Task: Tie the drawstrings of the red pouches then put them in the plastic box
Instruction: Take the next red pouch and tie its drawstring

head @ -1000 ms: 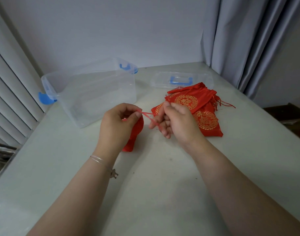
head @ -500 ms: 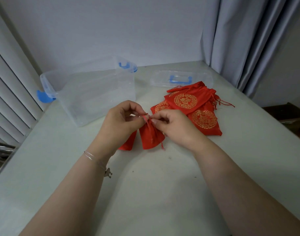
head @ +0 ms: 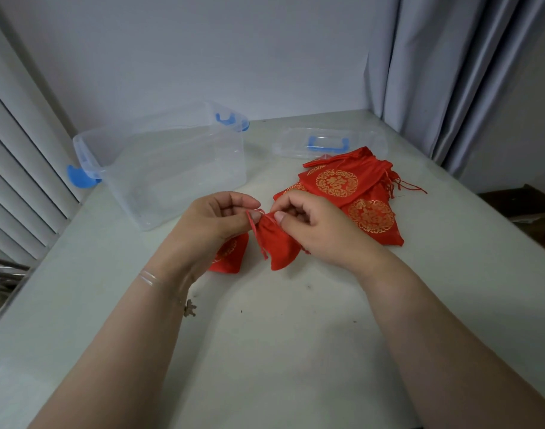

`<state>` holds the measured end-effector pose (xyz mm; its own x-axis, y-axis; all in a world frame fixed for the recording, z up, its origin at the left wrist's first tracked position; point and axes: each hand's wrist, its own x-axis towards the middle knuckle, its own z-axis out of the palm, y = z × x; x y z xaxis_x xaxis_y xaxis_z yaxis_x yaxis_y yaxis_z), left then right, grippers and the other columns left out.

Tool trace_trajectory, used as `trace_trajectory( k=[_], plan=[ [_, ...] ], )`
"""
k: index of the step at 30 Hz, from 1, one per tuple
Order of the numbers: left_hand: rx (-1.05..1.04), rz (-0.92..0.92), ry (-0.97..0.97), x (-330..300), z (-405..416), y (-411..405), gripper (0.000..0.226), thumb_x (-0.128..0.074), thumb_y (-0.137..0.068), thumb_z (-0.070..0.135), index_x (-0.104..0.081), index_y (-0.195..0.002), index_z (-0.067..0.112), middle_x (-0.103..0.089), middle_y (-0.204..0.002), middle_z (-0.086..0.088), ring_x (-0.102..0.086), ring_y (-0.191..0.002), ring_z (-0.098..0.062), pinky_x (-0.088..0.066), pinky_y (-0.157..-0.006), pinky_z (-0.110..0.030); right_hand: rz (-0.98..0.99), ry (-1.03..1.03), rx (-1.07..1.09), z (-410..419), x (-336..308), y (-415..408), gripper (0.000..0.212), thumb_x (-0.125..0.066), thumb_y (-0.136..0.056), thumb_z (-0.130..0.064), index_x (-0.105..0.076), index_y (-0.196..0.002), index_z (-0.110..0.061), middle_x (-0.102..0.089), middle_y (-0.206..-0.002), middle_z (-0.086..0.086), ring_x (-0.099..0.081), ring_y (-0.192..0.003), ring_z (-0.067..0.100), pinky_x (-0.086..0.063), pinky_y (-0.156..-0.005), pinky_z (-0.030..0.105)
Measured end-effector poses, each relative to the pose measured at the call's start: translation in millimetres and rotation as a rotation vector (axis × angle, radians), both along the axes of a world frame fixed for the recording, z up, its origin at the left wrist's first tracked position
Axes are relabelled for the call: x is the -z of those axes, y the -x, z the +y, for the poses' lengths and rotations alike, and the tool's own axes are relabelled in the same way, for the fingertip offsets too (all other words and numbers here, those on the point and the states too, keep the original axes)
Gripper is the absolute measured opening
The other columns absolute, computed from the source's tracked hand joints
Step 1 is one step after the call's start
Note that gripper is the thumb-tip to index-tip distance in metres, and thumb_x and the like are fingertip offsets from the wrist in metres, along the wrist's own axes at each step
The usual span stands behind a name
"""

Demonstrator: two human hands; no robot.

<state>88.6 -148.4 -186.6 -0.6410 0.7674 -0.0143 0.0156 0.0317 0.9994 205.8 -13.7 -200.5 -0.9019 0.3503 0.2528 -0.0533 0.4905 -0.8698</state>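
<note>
A small red pouch [head: 277, 246] hangs between my hands just above the table, its neck gathered tight. My left hand [head: 215, 224] pinches its red drawstring [head: 255, 230], which dangles down the pouch's left side. My right hand [head: 314, 227] pinches the gathered neck from the right. Another red pouch [head: 229, 257] lies flat on the table, partly under my left hand. A pile of red pouches [head: 351, 196] with gold round emblems lies to the right. The clear plastic box [head: 169, 162] with blue latches stands open at the back left.
The box's clear lid [head: 327, 144] with a blue handle lies behind the pile. White slatted panels stand along the left, a grey curtain [head: 457, 72] at the right. The pale table [head: 265, 335] drops off at the right edge.
My hands have come together from pulling the drawstring taut. The pouch now hangs with its neck closed between my fingertips, and the string dangles loose on the left.
</note>
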Motion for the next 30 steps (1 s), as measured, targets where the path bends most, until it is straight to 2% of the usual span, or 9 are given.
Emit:
trace_trajectory(
  k=[2,4,7,9,12,16,19,24,30],
  plan=[
    [-0.052,0.106,0.071,0.0,-0.7,-2.3,0.016,-0.064,-0.085,-0.001,-0.07,-0.09,0.013,-0.073,-0.079,-0.012,-0.064,-0.075,-0.017,-0.048,-0.083,-0.03,0.045,-0.123,0.024,-0.8,2.1,1.0,0.008,-0.055,-0.093,-0.014,-0.061,-0.091,-0.018,-0.058,-0.075,-0.018,-0.055,-0.07,0.0,-0.042,-0.062,0.017],
    [-0.117,0.223,0.133,1.3,-0.5,-5.7,0.018,-0.065,-0.084,0.002,-0.072,-0.088,0.018,-0.071,-0.085,-0.019,-0.06,-0.075,-0.016,-0.046,-0.077,-0.026,0.057,-0.242,0.042,-0.3,3.9,2.7,0.007,-0.057,-0.091,-0.017,-0.063,-0.092,-0.021,-0.057,-0.087,-0.013,-0.054,-0.084,0.003,-0.046,-0.076,0.025],
    [-0.215,0.398,0.147,6.7,4.3,-10.2,0.022,-0.064,-0.082,0.004,-0.071,-0.08,0.025,-0.071,-0.078,-0.009,-0.059,-0.068,-0.007,-0.046,-0.068,-0.018,0.045,-0.291,0.062,-1.3,4.7,3.8,0.005,-0.059,-0.09,-0.018,-0.064,-0.089,-0.019,-0.052,-0.083,-0.015,-0.051,-0.08,-0.003,-0.039,-0.073,0.016],
    [-0.268,0.489,0.101,9.5,7.2,-12.5,0.021,-0.065,-0.083,0.007,-0.07,-0.079,0.027,-0.07,-0.073,0.005,-0.061,-0.066,-0.004,-0.047,-0.065,-0.015,0.055,-0.221,0.081,-3.3,3.4,2.8,0.013,-0.059,-0.09,-0.018,-0.061,-0.078,-0.016,-0.047,-0.067,-0.017,-0.047,-0.064,-0.003,-0.033,-0.062,0.013],
    [-0.265,0.607,0.018,10.2,7.9,-16.3,0.022,-0.066,-0.083,0.008,-0.069,-0.079,0.029,-0.069,-0.073,0.013,-0.065,-0.069,-0.006,-0.049,-0.068,-0.016,0.031,-0.048,0.142,-1.9,2.3,3.3,0.038,-0.053,-0.095,-0.026,-0.048,-0.063,-0.006,-0.037,-0.057,-0.006,-0.033,-0.053,0.004,-0.029,-0.056,0.025],
    [-0.209,0.826,-0.044,10.5,6.9,-18.1,0.024,-0.066,-0.08,0.004,-0.071,-0.084,0.028,-0.07,-0.081,0.011,-0.063,-0.079,-0.006,-0.047,-0.071,-0.014,0.031,0.137,0.148,-0.9,2.5,4.9,0.009,-0.058,-0.092,-0.015,-0.066,-0.095,-0.012,-0.057,-0.071,-0.014,-0.049,-0.055,-0.008,-0.038,-0.061,0.007],
    [-0.209,0.936,-0.054,14.9,7.5,-16.3,0.016,-0.063,-0.079,0.013,-0.073,-0.088,0.022,-0.07,-0.082,0.008,-0.063,-0.078,-0.008,-0.05,-0.072,-0.025,-0.002,0.322,0.057,3.4,2.8,2.7,0.015,-0.06,-0.09,-0.006,-0.069,-0.099,-0.013,-0.059,-0.057,-0.019,-0.048,-0.05,-0.007,-0.036,-0.051,0.009],
    [-0.23,1.065,-0.01,17.8,8.1,-13.8,0.011,-0.064,-0.08,0.018,-0.074,-0.085,0.02,-0.07,-0.078,0.008,-0.061,-0.074,-0.008,-0.048,-0.067,-0.029,-0.051,0.352,0.081,7.7,3.4,3.3,0.012,-0.067,-0.083,-0.006,-0.072,-0.088,-0.015,-0.062,-0.074,-0.002,-0.044,-0.053,-0.003,-0.032,-0.052,0.018],
    [-0.224,0.982,-0.059,16.5,8.0,-13.4,0.012,-0.068,-0.08,0.015,-0.076,-0.085,0.023,-0.071,-0.08,0.011,-0.065,-0.077,-0.007,-0.05,-0.07,-0.03,-0.054,0.319,0.109,3.0,-0.4,5.4,0.018,-0.057,-0.087,-0.005,-0.063,-0.075,-0.017,-0.056,-0.058,-0.011,-0.05,-0.055,0.004,-0.039,-0.051,0.02]
  ],
)
